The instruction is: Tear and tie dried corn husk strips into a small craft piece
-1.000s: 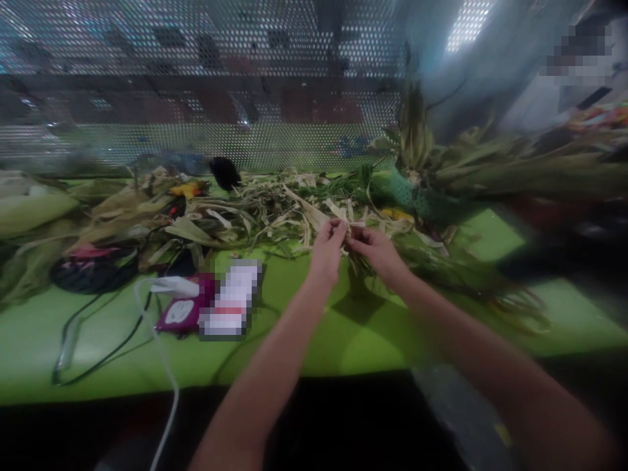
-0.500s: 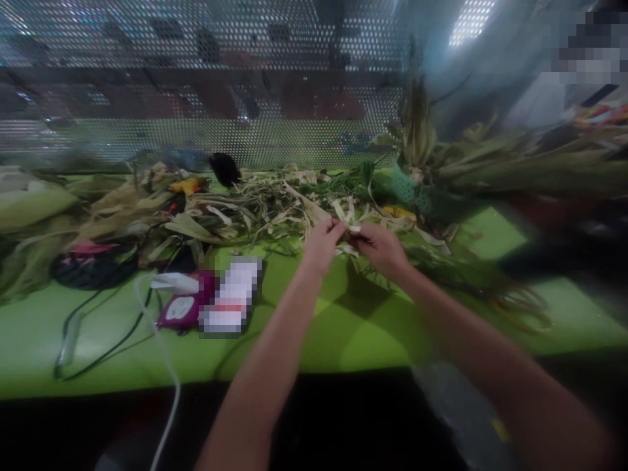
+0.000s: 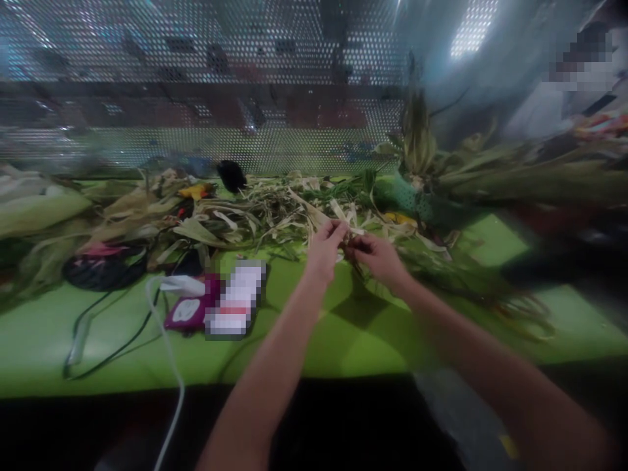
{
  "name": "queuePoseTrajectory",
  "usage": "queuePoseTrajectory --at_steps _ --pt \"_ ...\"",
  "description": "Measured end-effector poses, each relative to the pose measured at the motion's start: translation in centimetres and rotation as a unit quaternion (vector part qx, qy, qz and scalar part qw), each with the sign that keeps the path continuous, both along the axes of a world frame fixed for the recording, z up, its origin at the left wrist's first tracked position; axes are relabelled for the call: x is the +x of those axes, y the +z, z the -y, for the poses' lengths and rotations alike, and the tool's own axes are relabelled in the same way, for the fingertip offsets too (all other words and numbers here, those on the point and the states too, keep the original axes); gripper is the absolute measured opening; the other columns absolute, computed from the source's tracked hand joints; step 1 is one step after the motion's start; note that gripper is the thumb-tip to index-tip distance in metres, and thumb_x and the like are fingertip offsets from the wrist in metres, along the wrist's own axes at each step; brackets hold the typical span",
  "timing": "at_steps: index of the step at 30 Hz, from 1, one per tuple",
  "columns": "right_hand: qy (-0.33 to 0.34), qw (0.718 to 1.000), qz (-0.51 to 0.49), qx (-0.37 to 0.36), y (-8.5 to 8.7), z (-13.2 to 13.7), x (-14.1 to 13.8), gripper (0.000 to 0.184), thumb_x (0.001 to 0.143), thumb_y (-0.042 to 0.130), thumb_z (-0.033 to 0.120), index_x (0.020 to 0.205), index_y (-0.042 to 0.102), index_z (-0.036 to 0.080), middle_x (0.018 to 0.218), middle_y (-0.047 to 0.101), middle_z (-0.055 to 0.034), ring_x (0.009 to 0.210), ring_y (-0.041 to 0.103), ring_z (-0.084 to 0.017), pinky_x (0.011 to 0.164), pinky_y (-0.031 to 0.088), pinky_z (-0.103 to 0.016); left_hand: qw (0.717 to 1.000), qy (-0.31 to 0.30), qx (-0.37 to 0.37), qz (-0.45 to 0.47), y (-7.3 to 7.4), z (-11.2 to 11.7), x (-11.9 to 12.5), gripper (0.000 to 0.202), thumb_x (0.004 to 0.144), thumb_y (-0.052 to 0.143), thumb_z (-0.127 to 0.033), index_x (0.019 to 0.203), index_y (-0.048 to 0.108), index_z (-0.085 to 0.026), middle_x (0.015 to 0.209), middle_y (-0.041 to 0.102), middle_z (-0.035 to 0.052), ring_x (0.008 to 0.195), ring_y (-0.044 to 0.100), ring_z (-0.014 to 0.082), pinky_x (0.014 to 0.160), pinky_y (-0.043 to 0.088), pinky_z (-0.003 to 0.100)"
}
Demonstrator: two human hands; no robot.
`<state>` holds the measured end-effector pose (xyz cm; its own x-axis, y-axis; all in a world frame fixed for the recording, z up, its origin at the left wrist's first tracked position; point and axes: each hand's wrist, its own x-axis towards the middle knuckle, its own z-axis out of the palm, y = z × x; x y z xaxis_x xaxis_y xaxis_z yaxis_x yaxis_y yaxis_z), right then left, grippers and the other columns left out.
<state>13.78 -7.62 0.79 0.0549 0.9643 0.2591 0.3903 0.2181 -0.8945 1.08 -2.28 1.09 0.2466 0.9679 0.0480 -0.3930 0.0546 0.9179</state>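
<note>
The smooth, flat bench (image 3: 343,356) is lime green, the thin, dry husk strips (image 3: 337,209) pale straw, the soft, rectangular packet (image 3: 202,315) magenta-purple with a white rounded patch (image 3: 186,310), the slim cable (image 3: 182,392) plain white, and the upright, silvery metal panel (image 3: 220,145) dotted in rows.

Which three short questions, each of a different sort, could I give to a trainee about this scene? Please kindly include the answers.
1. Multiple choice: what do the fingers of the left hand and the right hand hold together?
A) a black cord
B) dry plant strips
C) a yellow piece

2. True or false: the purple packet lies to the left of the left hand.

3. Fill the gap: the white cable hangs over the ____ (near or far) edge of the green table.

Key: 1. B; 2. True; 3. near.
</note>
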Motion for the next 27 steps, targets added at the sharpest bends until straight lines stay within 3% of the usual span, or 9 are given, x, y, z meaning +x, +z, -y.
queuePoseTrajectory --at_steps 4,7,16,19,22,27 --pt "-0.067 0.997 -0.016 0.044 1.0 0.0 1.0 0.030 0.081 0.067 0.048 0.073 0.066 0.019 0.063 0.057 0.0012 0.059 0.048 -0.012 0.054 0.035 -0.025 0.996 -0.014 0.058 -0.067 0.2 0.1 -0.1 0.015 0.083 0.064 -0.033 0.081 0.059 -0.018 0.070 0.061 -0.0009 0.070 0.056 0.0118 0.071 0.045 0.025" --pt "-0.118 0.988 -0.028 0.099 1.5 -0.1 1.5 0.020 0.079 0.071 0.040 0.082 0.067 0.020 0.071 0.062 0.0002 0.064 0.052 -0.013 0.058 0.040 -0.026 0.991 -0.042 0.078 -0.101 0.4 0.2 -0.2 0.018 0.082 0.065 -0.034 0.080 0.060 -0.017 0.066 0.060 0.0002 0.064 0.056 0.0127 0.067 0.045 0.027" --pt "-0.138 0.967 0.120 0.178 1.2 0.0 1.9 0.006 0.083 0.066 0.027 0.080 0.068 0.023 0.079 0.067 -0.0024 0.075 0.060 -0.018 0.071 0.047 -0.032 0.950 -0.034 0.204 -0.232 0.0 0.2 -0.2 0.006 0.082 0.061 -0.022 0.080 0.066 -0.019 0.068 0.062 -0.0011 0.066 0.053 0.0124 0.066 0.040 0.024" --pt "-0.129 0.971 0.109 0.171 1.3 -0.1 2.1 0.006 0.082 0.067 0.027 0.079 0.066 0.022 0.078 0.066 -0.0018 0.074 0.059 -0.017 0.070 0.047 -0.031 0.952 -0.051 0.199 -0.228 0.0 0.1 -0.4 0.007 0.082 0.060 -0.022 0.078 0.065 -0.018 0.069 0.062 -0.0009 0.066 0.053 0.0125 0.067 0.039 0.024" --pt "-0.129 0.983 0.042 0.127 1.2 -0.5 2.3 0.017 0.076 0.074 0.034 0.078 0.063 0.020 0.074 0.064 -0.0007 0.067 0.056 -0.015 0.064 0.046 -0.029 0.963 -0.079 0.159 -0.201 -0.1 0.0 -0.4 0.008 0.081 0.062 -0.025 0.078 0.064 -0.018 0.068 0.060 -0.0011 0.064 0.051 0.0122 0.064 0.038 0.024" --pt "-0.048 0.996 -0.073 0.034 1.1 -1.0 2.5 0.025 0.071 0.077 0.041 0.078 0.064 0.020 0.072 0.064 -0.0001 0.070 0.057 -0.016 0.066 0.047 -0.030 0.966 -0.092 0.145 -0.193 -0.4 -0.2 -0.2 0.006 0.077 0.064 -0.024 0.076 0.064 -0.018 0.066 0.057 -0.0020 0.063 0.049 0.0118 0.064 0.037 0.024"
